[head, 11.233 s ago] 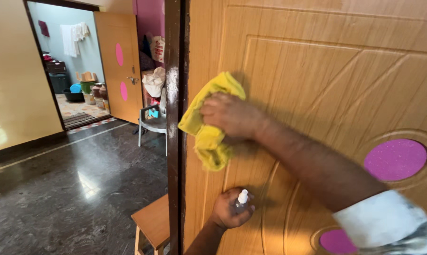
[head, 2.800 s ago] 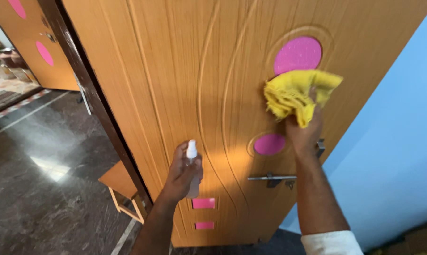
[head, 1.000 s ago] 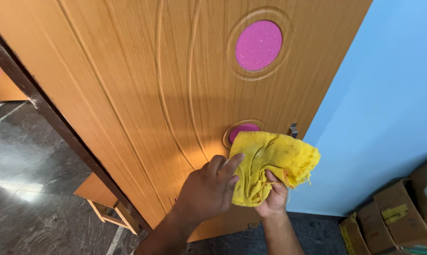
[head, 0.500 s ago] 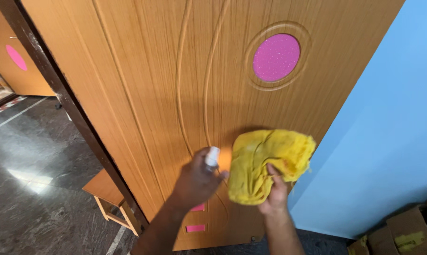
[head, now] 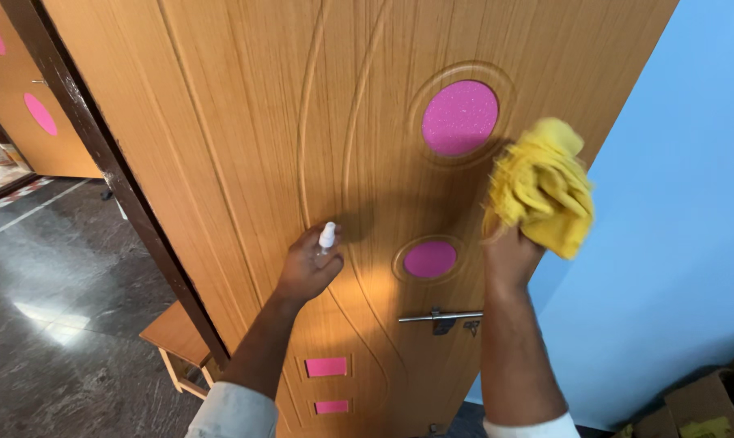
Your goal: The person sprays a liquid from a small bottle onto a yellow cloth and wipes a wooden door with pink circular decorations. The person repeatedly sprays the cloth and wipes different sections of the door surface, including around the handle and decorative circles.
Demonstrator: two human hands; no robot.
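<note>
Since half a second ago, my right hand (head: 509, 259) has lifted the yellow cloth (head: 540, 185) up and to the right, away from the lower pink oval (head: 430, 259), to just beside the larger pink circle (head: 459, 118) near the door's edge. My right grip is closed on the bunched cloth, which presses against the wooden door (head: 245, 122). My left hand (head: 306, 268) sits lower and to the left, its grip wrapped around a small white spray bottle (head: 326, 238) with the nozzle upright, close to the door's surface. Below my hands, a metal door handle (head: 440, 317) juts out. A blue wall (head: 683, 243) stands to the right, and dark polished floor (head: 50, 324) lies on the left.
</note>
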